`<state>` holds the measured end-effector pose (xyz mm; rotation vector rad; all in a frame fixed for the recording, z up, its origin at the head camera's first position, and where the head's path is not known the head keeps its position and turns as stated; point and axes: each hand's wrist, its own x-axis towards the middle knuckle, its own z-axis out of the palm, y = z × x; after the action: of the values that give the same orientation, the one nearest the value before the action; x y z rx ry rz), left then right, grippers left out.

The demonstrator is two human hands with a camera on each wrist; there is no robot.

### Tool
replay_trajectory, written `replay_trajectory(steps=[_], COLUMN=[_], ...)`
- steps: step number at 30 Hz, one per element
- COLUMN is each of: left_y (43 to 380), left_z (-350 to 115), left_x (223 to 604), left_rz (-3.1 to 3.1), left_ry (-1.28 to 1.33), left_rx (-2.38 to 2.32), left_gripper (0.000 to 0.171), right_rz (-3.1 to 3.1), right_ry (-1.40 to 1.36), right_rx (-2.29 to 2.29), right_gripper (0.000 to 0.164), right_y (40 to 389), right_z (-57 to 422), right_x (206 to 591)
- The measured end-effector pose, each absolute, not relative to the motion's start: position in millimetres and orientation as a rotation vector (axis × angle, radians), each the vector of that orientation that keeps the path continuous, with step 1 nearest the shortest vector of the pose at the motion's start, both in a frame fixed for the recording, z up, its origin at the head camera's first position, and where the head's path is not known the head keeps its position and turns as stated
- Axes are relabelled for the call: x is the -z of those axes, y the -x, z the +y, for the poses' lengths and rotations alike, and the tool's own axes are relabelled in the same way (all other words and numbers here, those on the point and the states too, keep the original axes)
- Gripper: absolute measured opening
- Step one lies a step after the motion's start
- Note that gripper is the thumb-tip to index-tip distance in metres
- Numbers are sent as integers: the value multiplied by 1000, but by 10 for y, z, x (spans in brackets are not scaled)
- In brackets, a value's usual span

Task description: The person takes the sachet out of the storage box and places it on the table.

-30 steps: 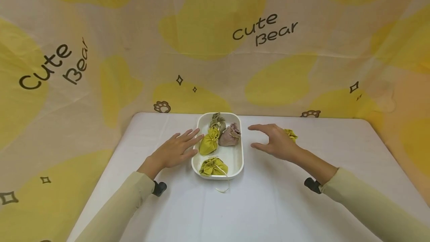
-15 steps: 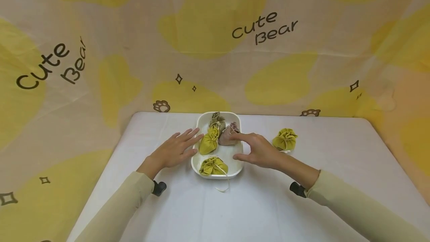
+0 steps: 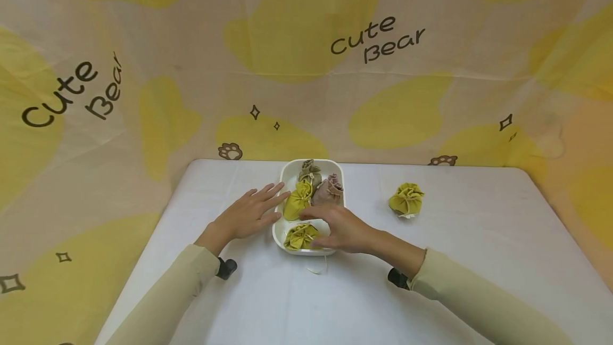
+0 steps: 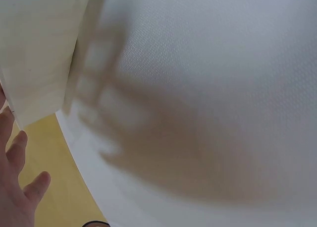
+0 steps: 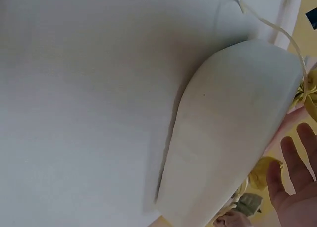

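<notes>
While the left hand (image 3: 250, 213) extends relaxed, spread fingers at the left edge of the white tray (image 3: 330, 166), a yellow pouch (image 3: 299, 237) lies in its near end, the right hand (image 3: 344, 228) arched over the pouch's right side, thumb and fingers loosely parted.

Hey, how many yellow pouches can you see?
3: a near pouch and a farther pouch in the white tray, and a third pouch on the table, right of the tray.
</notes>
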<state>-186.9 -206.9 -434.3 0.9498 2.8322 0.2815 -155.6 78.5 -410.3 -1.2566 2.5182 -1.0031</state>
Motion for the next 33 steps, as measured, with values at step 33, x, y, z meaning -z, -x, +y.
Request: replay_trajectory(steps=[33], left_y=[1868], left_z=[-2066], left_x=[4322], left_rz=[2830], left_ry=[-956], left_rx=[-282], left_gripper=[59], right_rz=[2550], right_ry=[1376], right_rx=[879], right_gripper=[39], right_y=[1537], right_z=[575], right_x=[4163])
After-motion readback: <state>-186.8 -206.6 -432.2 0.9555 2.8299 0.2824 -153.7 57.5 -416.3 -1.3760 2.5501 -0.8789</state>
